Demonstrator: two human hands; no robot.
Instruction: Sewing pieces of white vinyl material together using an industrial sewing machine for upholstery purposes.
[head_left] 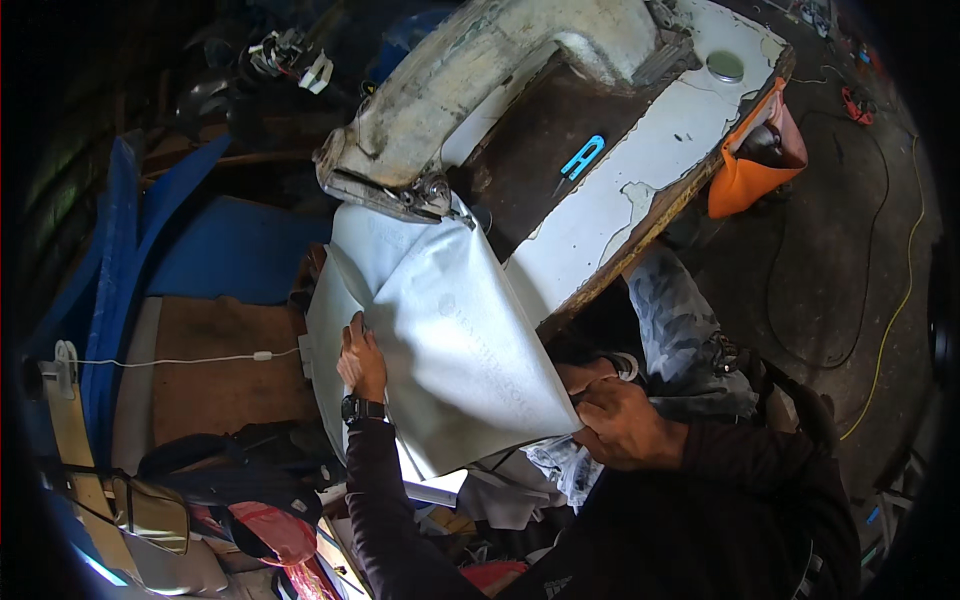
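Observation:
A large sheet of white material, with faint print on it, hangs from under the head of an old, worn sewing machine. My left hand, with a black watch at its wrist, has its fingers curled on a fold at the sheet's left side. At the sheet's lower right corner my right hand pinches the edge, the fingertips partly hidden. Beyond the sheet, blue thread snips lie on the brown part of the machine table, whose white top is chipped.
An orange pouch hangs at the table's right edge, near a round tin. Blue panels and a brown board stand at left. Bags lie lower left. Cables run over the floor at right.

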